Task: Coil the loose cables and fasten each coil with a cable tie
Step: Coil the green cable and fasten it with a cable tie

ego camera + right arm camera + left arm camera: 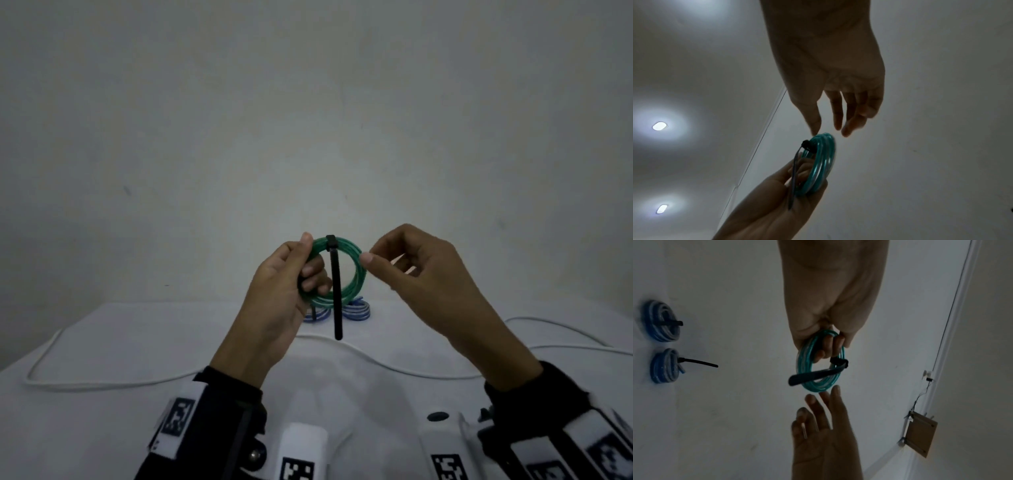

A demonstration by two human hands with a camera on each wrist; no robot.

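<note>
A coil of green cable (354, 282) is held up in the air before a pale wall. A black cable tie (335, 301) is cinched round its top, with the long tail hanging down across the ring. My left hand (291, 274) grips the coil's left side, thumb on the rim and fingers through the middle. The right hand (387, 260) hovers at the coil's right edge. Its thumb tip is at the rim and its fingers are loosely spread, holding nothing. The left wrist view shows the coil (803, 363) and tie (813, 377). The right wrist view shows the coil (822, 160) edge-on.
Two blue-and-white coils (660, 321) (663, 368), each bound with a black tie, lie on the white table (137, 335) behind my hands. A loose white cable (102, 383) snakes across the table from left to right.
</note>
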